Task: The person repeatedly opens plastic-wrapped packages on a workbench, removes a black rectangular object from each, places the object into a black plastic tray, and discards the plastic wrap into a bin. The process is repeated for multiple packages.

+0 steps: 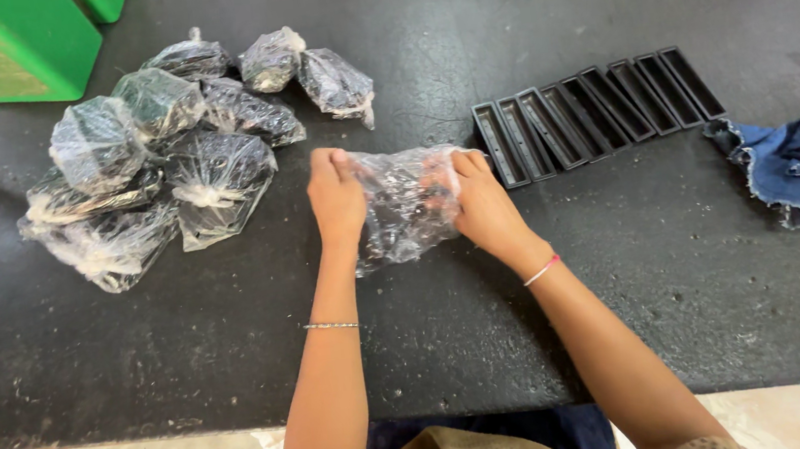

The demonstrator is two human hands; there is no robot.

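Bag [403, 204] mid-desk [186, 356], betw. both hands: left grip [336, 197] pinched on its left end, right grip [482, 201] closed on right end.

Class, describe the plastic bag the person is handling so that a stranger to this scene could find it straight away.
Start at the dark worktop and find the pile of knotted clear bags at its upper left. Just right of it, beside the row of black trays, lies one clear bag. It alone is gripped by the left hand and the right hand.
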